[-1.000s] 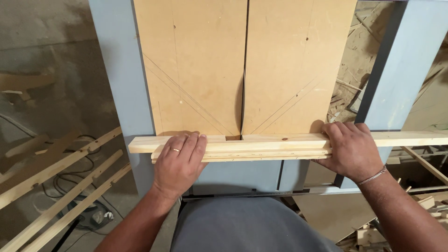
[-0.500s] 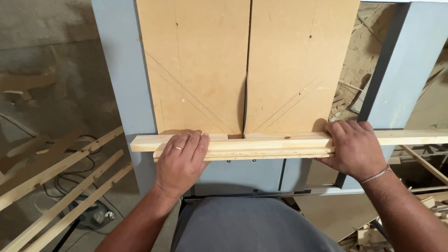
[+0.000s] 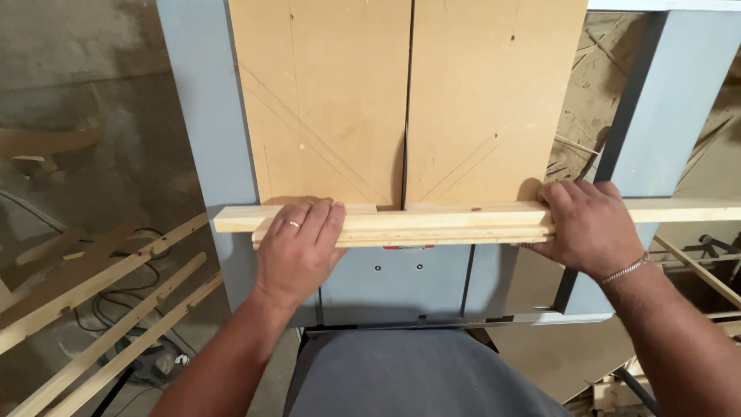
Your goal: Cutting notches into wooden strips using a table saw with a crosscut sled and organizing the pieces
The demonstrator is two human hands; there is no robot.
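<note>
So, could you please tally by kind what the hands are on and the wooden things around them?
Hands: 2, left hand and right hand
Long wooden strip under both hands: 1
Brown sled panels: 2
Loose slats at left: 3
Total: 8

The long strip (image 3: 448, 224) is pale planed softwood — smooth, matt, faint grain. The sled board (image 3: 332, 100) behind it looks like brown fibreboard, flat and dull, pencil-lined. The saw table (image 3: 204, 123) is grey-blue painted metal — smooth, low sheen. The slats (image 3: 100, 309) at left are bare wood.
</note>
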